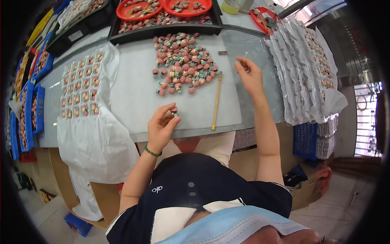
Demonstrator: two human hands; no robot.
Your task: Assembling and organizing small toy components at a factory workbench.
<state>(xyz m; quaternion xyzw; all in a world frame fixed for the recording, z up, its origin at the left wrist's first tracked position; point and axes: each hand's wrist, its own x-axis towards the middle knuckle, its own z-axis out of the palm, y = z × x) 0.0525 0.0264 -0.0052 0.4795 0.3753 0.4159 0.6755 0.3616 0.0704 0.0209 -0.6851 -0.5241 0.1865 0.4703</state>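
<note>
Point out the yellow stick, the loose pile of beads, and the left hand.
yellow stick [217, 99], head view, mid-shaft
bead pile [183, 63], head view, centre of the heap
left hand [160, 126], head view, back of the hand

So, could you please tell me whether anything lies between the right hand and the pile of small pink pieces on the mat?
Yes, partly. A yellow stick lies on the mat between the right hand and the pile, along the pile's right edge. It is thin and flat, so the hand could likely reach over it.

Two red bowls [140, 9], one yellow stick [216, 101], two hands [161, 127].
</note>
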